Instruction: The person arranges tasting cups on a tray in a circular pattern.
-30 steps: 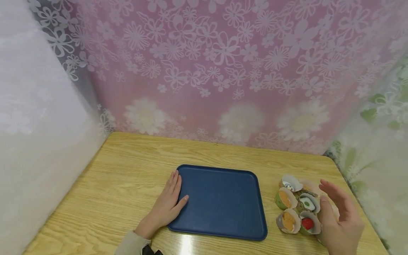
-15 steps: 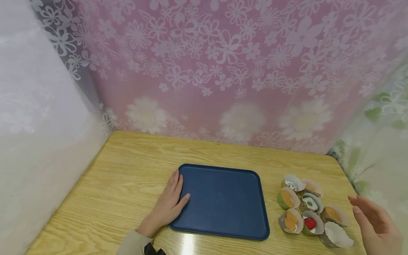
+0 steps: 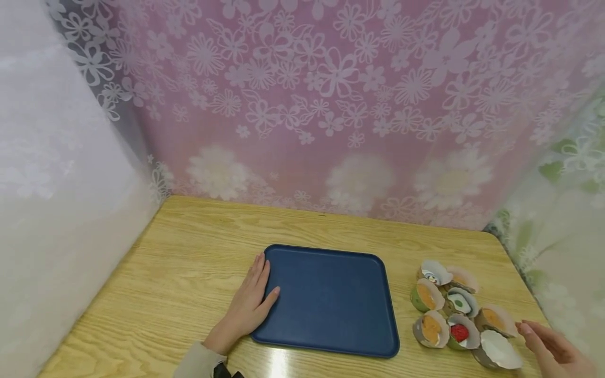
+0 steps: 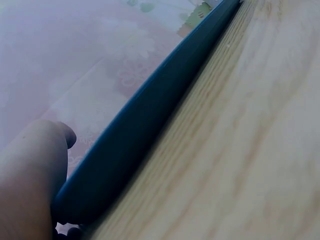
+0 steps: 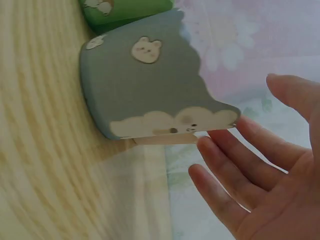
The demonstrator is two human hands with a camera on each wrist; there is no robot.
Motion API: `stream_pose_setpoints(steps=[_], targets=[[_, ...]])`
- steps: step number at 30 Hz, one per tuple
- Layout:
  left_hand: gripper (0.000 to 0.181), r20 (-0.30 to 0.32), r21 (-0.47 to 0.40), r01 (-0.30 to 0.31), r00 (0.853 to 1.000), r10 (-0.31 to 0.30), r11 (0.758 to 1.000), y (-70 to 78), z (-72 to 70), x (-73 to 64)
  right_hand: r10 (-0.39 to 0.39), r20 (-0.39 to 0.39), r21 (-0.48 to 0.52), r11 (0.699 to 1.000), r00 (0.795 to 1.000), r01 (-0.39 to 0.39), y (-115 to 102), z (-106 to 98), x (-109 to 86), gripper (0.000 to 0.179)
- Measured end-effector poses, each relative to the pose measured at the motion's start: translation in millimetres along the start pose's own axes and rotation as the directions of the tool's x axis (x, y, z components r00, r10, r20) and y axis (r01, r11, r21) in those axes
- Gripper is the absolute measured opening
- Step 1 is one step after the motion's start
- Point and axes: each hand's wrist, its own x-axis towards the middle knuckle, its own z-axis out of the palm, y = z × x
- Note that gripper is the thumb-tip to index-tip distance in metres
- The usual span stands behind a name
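Your right hand (image 3: 557,349), fingers loosely parted, is just beside the grey, wavy-rimmed paper cup (image 5: 145,82) on the wood-grained bench (image 3: 212,236); your left hand (image 3: 248,304), fingers straight, rests on the rectangular blue tray (image 3: 328,299).

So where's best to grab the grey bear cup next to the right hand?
I'd hold the bear cup round its outer wall, below the rim, coming from the person's right. The right hand is there, while the red-filled cup and an orange-filled cup crowd the bear cup's left and far sides. The wavy rim looks thin, so it might bend.
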Motion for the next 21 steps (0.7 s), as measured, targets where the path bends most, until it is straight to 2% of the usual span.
stream_pose_setpoints(steps=[3,5,7,12,14,16,19,21], targets=[[0.068,-0.003,-0.007,-0.002,1.0,0.002,1.0,0.6,-0.1,0.0,0.066,-0.051,0.054,0.997,0.997,-0.063,5.2,1.8,1.9,0.017],[0.068,-0.003,-0.012,-0.005,1.0,0.004,1.0,0.8,-0.4,0.3,0.047,-0.084,0.103,0.994,0.995,-0.038,11.9,3.6,3.1,0.021],[0.068,-0.006,-0.016,-0.006,1.0,0.006,1.0,0.6,-0.3,0.4,0.011,-0.083,0.145,0.989,0.997,0.001,19.5,4.7,3.9,0.025],[0.068,-0.008,-0.02,0.001,1.0,-0.001,1.0,-0.4,-0.1,-0.1,-0.079,-0.026,0.131,0.988,0.997,0.082,35.3,8.0,4.9,0.028],[0.068,-0.01,-0.018,0.0,1.0,0.0,1.0,-0.3,-0.1,-0.1,-0.144,0.019,0.129,0.982,0.989,0.14,39.8,6.4,5.3,0.03],[0.068,-0.017,-0.014,-0.006,1.0,0.006,1.0,0.0,0.1,0.3,-0.175,0.038,0.23,0.96,0.984,0.162,43.6,4.4,6.2,0.033],[0.068,-0.027,-0.013,-0.013,1.0,0.013,1.0,0.6,-0.1,0.6,-0.219,0.112,0.369,0.915,0.969,0.165,50.9,-2.4,7.7,0.032],[0.068,-0.026,-0.014,-0.011,1.0,0.011,1.0,0.6,-0.2,0.6,-0.22,0.144,0.401,0.904,0.965,0.147,55.2,-5.8,9.0,0.03]])
